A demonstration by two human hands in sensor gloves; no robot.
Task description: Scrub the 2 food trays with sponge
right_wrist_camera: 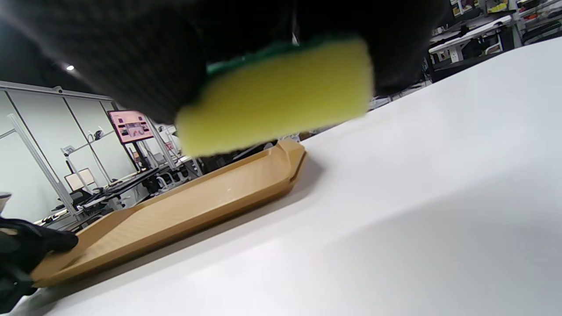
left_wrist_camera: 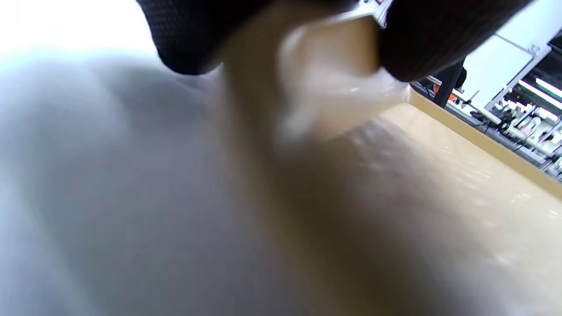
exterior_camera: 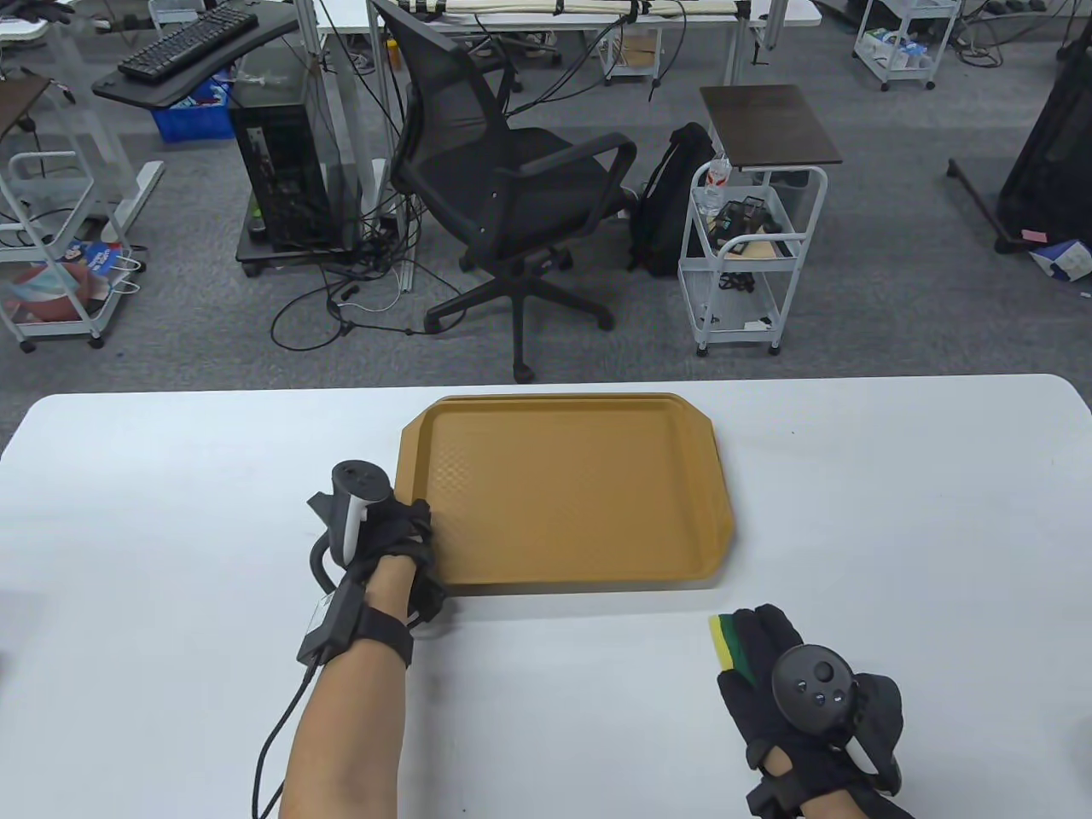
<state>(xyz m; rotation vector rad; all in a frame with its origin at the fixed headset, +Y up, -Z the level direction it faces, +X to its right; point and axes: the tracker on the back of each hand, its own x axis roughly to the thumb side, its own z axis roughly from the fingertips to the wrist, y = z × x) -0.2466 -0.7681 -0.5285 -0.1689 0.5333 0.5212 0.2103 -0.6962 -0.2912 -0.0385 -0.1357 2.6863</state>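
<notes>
My left wrist view is mostly blur; only two dark fingertips [left_wrist_camera: 421, 39] pinching a tan rim read clearly. In the table view my left hand [exterior_camera: 388, 529] grips the near-left corner of the tan food trays [exterior_camera: 572, 490], thumb side hidden under the tracker. A second rim shows along the stack's far edge, so I read two trays nested; the lower one is otherwise concealed. The top tray holds nothing. My right hand [exterior_camera: 789, 674] hovers near the tray's near-right corner, fingers curled round the yellow-and-green sponge [exterior_camera: 725, 641], only its end poking out. In the right wrist view the sponge sits clear above the white table [exterior_camera: 896, 512]. Bare tabletop lies either side.
</notes>
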